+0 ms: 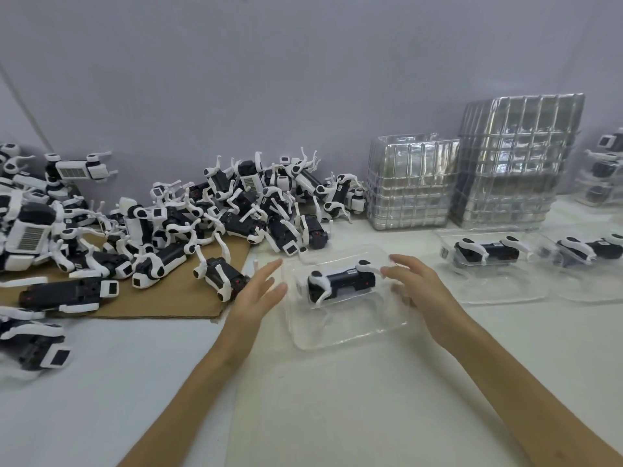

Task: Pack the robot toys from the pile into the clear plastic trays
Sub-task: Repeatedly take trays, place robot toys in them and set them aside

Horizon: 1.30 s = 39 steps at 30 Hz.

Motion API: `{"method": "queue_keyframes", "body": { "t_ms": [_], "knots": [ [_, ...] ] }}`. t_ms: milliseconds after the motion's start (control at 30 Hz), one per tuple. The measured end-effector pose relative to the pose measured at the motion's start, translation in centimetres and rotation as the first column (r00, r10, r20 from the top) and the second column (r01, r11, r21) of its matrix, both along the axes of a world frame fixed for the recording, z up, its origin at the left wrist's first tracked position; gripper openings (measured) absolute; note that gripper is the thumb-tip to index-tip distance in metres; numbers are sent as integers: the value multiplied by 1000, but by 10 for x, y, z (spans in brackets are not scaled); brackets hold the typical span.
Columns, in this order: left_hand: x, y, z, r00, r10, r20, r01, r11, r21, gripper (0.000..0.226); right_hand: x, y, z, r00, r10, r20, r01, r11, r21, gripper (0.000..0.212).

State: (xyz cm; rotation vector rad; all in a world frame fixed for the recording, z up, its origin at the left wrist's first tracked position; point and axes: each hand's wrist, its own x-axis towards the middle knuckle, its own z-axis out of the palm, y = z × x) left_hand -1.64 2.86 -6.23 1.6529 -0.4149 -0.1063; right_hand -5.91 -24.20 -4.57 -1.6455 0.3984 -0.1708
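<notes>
Clear tray (354, 328) holding toy (340, 283) lies between left hand (259, 294) and right hand (424, 291).

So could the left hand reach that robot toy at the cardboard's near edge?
Probably yes. The left hand is open and right beside the robot toy, with nothing lying between them.
</notes>
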Motion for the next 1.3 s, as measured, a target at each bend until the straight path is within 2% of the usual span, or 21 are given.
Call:
{"method": "queue_keyframes", "body": {
  "t_ms": [67, 100, 167, 233, 267, 333, 400, 500, 667, 867, 933, 967, 1000, 1033, 1067, 1100, 1133, 1200, 1300],
  "knots": [
    [-1, -3, -2, 999, -35, 17, 33, 996, 79, 57, -1, 0, 1, 998, -44, 36, 47, 993, -109, 47],
    [-1, -4, -3, 999, -45, 29, 41, 993, 114, 58, -3, 3, 1, 994, -72, 86, 91, 963, -253, 49],
    [-3, -8, -4, 998, -24, 49, 17, 990, 138, 66, -9, 9, 3, 960, -46, 278, 198, 811, -551, 50],
    [-3, -9, -5, 997, 41, 67, -50, 988, 144, 71, -13, 15, 3, 899, 139, 415, 211, 693, -689, 43],
    [-3, -8, -5, 994, 75, 76, -85, 985, 152, 70, -14, 18, 2, 889, 233, 395, 155, 658, -737, 37],
    [-1, -7, -6, 992, 104, 75, -115, 981, 157, 63, -15, 25, -1, 902, 354, 248, 14, 549, -836, 29],
    [1, -6, -7, 995, 81, 60, -89, 983, 160, 49, -15, 30, -5, 920, 370, 130, -42, 420, -906, 28],
    [3, -7, -9, 997, 58, 50, -65, 987, 147, 36, -14, 29, -3, 946, 305, 108, -21, 389, -921, 27],
    [-1, -10, -11, 1000, 4, 24, -8, 982, 190, 39, -10, 17, 0, 973, 122, 194, 122, 444, -888, 35],
    [3, -8, -12, 999, 12, 31, -18, 979, 201, 34, -10, -7, 8, 971, -104, 215, 238, 502, -831, 18],
    [3, -8, -13, 999, 13, 36, -21, 978, 210, 33, -11, -3, 10, 947, -98, 307, 316, 476, -821, 15],
    [3, -8, -13, 999, 12, 36, -20, 977, 210, 33, -12, 2, 11, 925, -48, 378, 348, 508, -788, 21],
    [3, -9, -14, 999, 12, 35, -19, 977, 211, 32, -13, 9, 14, 899, 22, 436, 337, 601, -725, 29],
    [2, -8, -15, 999, 12, 35, -19, 977, 213, 31, -15, 18, 17, 884, 86, 460, 252, 740, -624, 36],
    [1, -8, -14, 999, 9, 38, -17, 977, 215, 31, -16, 31, 20, 884, 152, 443, 97, 866, -491, 41],
    [0, -7, -14, 999, 6, 44, -16, 977, 214, 33, -15, 44, 23, 891, 232, 391, -88, 931, -354, 47],
    [0, -7, -15, 999, 6, 47, -16, 977, 211, 37, -13, 58, 24, 898, 308, 313, -242, 942, -233, 56],
    [0, -6, -15, 999, 8, 47, -18, 977, 214, 38, -3, 80, 20, 907, 393, 151, -382, 919, -101, 72],
    [2, -5, -17, 998, 17, 53, -29, 974, 226, 35, 16, 99, 10, 944, 323, 61, -314, 941, -124, 78]
  ]
}}
